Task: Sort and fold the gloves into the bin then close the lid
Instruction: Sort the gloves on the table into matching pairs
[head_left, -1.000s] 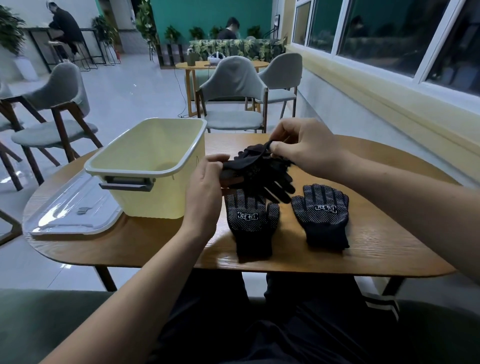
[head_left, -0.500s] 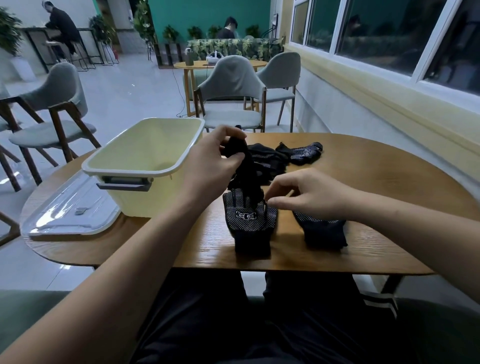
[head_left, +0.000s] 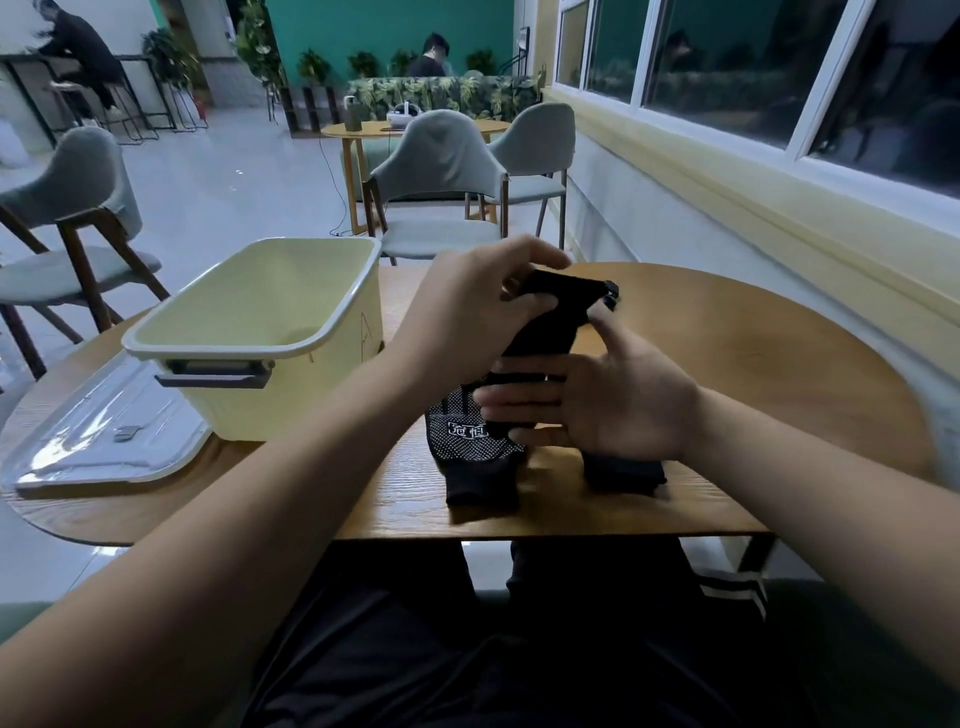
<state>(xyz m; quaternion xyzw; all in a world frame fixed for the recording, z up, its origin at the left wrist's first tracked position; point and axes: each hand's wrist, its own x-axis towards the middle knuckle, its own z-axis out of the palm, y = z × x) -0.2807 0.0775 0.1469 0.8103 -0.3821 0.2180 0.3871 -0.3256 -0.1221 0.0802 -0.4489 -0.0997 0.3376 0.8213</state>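
step: pairing gloves | black knitted glove (head_left: 548, 325) is pinched at its upper end by left hand (head_left: 467, 317) fingers | right hand (head_left: 618, 410) fingers are pressed together, straight, against it | judged best laid squarely on dotted black glove (head_left: 467, 447) beneath them before folding

Left hand (head_left: 467, 317) lifted black glove (head_left: 545, 325) higher, gripping its top. Right hand (head_left: 618, 402) stopped pinching, opened flat, straight fingers (head_left: 519, 399) now touching glove's hanging bottom, near table (head_left: 753, 374) front edge.
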